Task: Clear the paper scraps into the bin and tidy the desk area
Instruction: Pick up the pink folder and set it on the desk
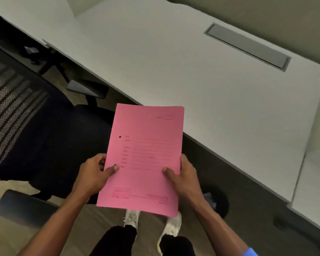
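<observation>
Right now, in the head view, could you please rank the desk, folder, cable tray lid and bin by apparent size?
1. Desk
2. Folder, though nearness to the camera inflates it
3. Cable tray lid
4. Bin, unsure: an arm hides part of it

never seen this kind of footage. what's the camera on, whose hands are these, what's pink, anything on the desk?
There is no machine here: one wide-angle camera is worn on a person's head and looks down at their own bare hands. The left hand and right hand each grip a side edge of a pink card folder with printed lines, held in the air in front of the white desk, not resting on it. The desk top shows only a built-in grey cable-slot cover. A dark mesh-backed office chair stands to the left. The dark round bin sits on the floor under the desk edge. White shoes show below.
</observation>
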`<state>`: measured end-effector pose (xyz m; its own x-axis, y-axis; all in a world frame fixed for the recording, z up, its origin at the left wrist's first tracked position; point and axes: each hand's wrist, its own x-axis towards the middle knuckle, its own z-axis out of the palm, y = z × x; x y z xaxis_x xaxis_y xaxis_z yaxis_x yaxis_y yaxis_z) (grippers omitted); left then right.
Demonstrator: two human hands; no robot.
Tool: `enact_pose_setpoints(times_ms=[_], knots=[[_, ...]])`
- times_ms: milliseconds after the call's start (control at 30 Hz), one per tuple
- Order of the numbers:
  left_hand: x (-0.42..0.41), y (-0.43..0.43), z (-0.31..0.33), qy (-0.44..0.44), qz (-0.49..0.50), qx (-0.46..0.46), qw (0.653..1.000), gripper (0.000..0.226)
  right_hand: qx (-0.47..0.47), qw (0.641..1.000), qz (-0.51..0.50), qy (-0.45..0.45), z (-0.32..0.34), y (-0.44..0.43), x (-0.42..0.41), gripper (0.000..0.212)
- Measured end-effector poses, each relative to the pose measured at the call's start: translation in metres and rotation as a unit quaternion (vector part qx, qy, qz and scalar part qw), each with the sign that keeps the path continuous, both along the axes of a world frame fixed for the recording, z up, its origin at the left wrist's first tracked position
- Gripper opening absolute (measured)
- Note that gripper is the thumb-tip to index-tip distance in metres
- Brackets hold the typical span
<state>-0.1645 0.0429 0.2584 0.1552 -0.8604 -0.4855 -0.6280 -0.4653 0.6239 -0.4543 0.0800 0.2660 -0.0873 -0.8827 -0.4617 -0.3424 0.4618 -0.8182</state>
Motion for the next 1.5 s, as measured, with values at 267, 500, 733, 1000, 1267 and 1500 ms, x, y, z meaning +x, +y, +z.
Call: enact_pose_setpoints(times_ms=[267,500,733,1000,1267,1500], knots=[[-0.09,0.015,0.039,0.02,-0.034,-0.056,0.998,0.043,-0.026,0.998,0.047,0.019,0.044,0.038,-0.094,0.049],[-0.134,0.006,0.054,0.036,-0.086,-0.058,0.994,0.049,-0.027,0.999,0.034,0.03,0.055,0.042,-0.141,0.056],[-0.139,-0.036,0.06,0.03,-0.116,-0.062,0.991,0.049,-0.009,0.999,0.021,0.03,0.053,0.014,-0.151,0.054],[-0.113,-0.139,0.064,0.034,-0.139,-0.072,0.987,0.053,-0.023,0.998,0.001,0.051,0.053,-0.078,-0.118,0.054],[-0.084,-0.258,0.082,0.017,-0.178,-0.108,0.978,0.051,-0.038,0.996,-0.052,0.068,0.065,-0.176,-0.081,0.054],[-0.085,-0.337,0.094,0.005,-0.178,-0.135,0.975,0.047,-0.033,0.993,-0.054,0.102,0.077,-0.253,-0.075,0.052]])
